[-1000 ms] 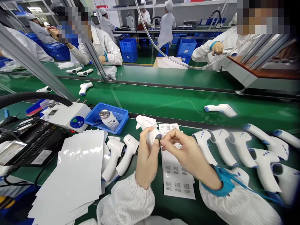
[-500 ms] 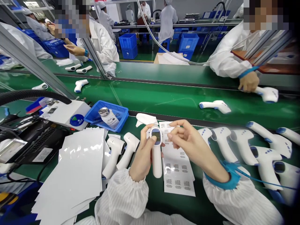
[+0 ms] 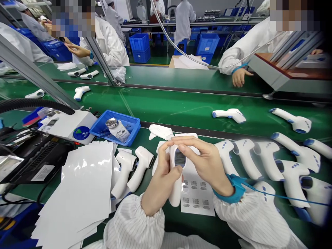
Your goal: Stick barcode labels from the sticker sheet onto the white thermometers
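My left hand [image 3: 159, 181] grips a white gun-shaped thermometer [image 3: 177, 173] by its handle, screen end toward me. My right hand [image 3: 204, 162] reaches over its top, fingertips pressed on the head beside the dark screen. Under both hands lies a sheet of small printed labels [image 3: 195, 195]. Two more white thermometers [image 3: 132, 167] lie just left of my hands, and a row of several white-and-blue ones [image 3: 261, 159] lies to the right. A blue strap [image 3: 234, 186] wraps my right wrist.
A stack of white sheets [image 3: 83, 186] lies at the left. A blue tray [image 3: 116, 128] with a small bottle sits behind it, beside a white device [image 3: 70, 126]. Thermometers lie on the green conveyor [image 3: 181, 107]. Other people in white coats work across it.
My right hand has come down from beside the thermometer onto its head. The thermometer has been turned from screen-away to screen-facing and lowered. Thermometers on the conveyor have drifted left.
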{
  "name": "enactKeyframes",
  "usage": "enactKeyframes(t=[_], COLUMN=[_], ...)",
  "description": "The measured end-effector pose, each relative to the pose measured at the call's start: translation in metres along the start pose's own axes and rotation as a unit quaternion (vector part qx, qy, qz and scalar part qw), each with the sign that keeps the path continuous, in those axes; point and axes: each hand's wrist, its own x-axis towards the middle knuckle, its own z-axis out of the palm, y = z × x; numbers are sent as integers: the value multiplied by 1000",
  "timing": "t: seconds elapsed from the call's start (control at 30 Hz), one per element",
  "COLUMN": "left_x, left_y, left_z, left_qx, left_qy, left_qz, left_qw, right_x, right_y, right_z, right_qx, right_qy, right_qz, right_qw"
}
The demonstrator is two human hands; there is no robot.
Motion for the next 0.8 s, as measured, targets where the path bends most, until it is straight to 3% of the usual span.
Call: enactKeyframes(t=[0.1,0.3,0.4,0.47,0.53,0.63,0.7,0.8], left_x=[2,3,4,8,15,25,27,21], left_y=[-1,0,4,4,0,-8,-12,-12], left_z=[0,-1,-5,-9,-11,-13,-12,-14], left_qx=[10,65,34,21,46,138,176,191], left_qy=[-8,-12,-28,-29,-26,17,50,40], left_qz=[1,35,32,46,63,64,38,-1], left_qw=[1000,997,998,998,997,988,982,981], right_x=[-2,-7,-11,-10,-2,33,71,129], right_y=[2,8,8,11,19,44,66,98], right_z=[2,1,0,0,2,4,0,-23], right_qx=[32,95,134,153,110,-109,-211,-302], right_qy=[-21,-137,-165,-216,-255,-179,-94,-13], right_qz=[36,99,194,251,269,238,222,219], right_qw=[999,981,958,931,922,948,947,928])
